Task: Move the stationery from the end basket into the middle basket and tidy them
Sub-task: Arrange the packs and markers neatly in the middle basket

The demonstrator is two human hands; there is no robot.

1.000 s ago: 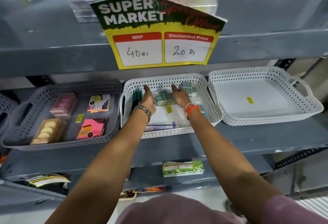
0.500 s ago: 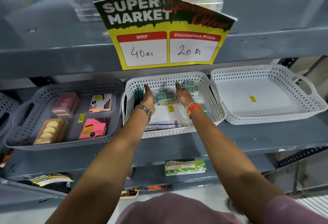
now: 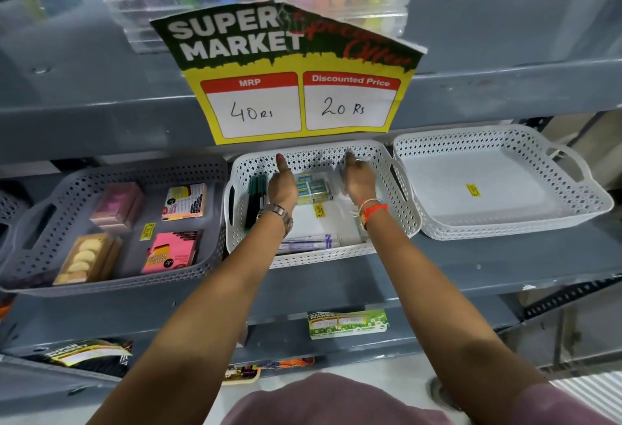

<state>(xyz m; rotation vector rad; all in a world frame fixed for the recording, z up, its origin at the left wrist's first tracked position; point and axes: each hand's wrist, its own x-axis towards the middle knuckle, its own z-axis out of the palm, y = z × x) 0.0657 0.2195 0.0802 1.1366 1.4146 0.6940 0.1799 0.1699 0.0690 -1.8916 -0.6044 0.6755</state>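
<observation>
Inside middle basket (image 3: pixel 313 258), green pens (image 3: pixel 255 199) lengthwise front-to-back

Yellow price sign (image 3: pixel 296 84), grey basket (image 3: pixel 111 276)

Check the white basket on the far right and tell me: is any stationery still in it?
No, the right-hand white basket holds only a small yellow sticker on its bare floor.

Right hand (image 3: pixel 358 180) blurred; hides stationery beneath it
</observation>
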